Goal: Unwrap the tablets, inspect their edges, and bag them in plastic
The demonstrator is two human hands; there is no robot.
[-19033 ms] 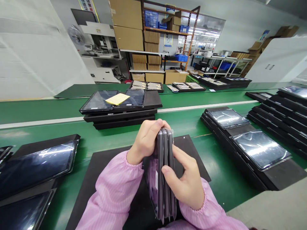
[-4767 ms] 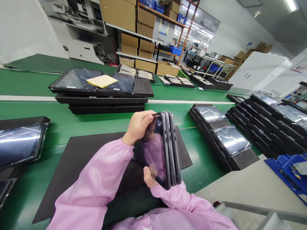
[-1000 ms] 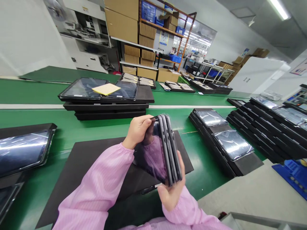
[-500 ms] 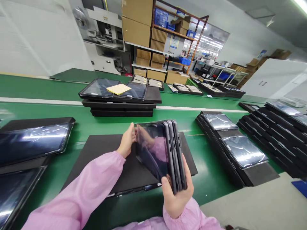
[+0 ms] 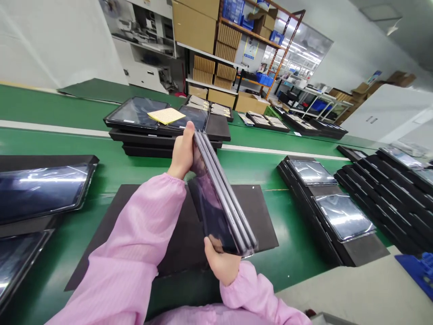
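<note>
Three tablets in clear film, pressed together as a stack (image 5: 225, 194), are held tilted between my two hands, their long silver-grey edges facing up toward me. My left hand (image 5: 182, 153) is closed round the far upper end, thumb on top. Round the near lower end is my right hand (image 5: 221, 266), its thumb against the dark screen of the nearest tablet and its other fingers mostly hidden beneath. Below the stack, a flat black foam-like board (image 5: 260, 207) lies on the green bench (image 5: 291, 253).
Black trays with tablets (image 5: 43, 185) lie at the left. Behind my hands stands a tray pile (image 5: 216, 128) with a yellow pad (image 5: 167, 116) on top. To the right are trays with film-wrapped tablets (image 5: 345, 216) and a taller stack of black trays (image 5: 389, 194).
The tablet stack has been turned and tipped, so a long edge with small holes now faces up. My left hand has risen to its far end; my right hand has moved left.
</note>
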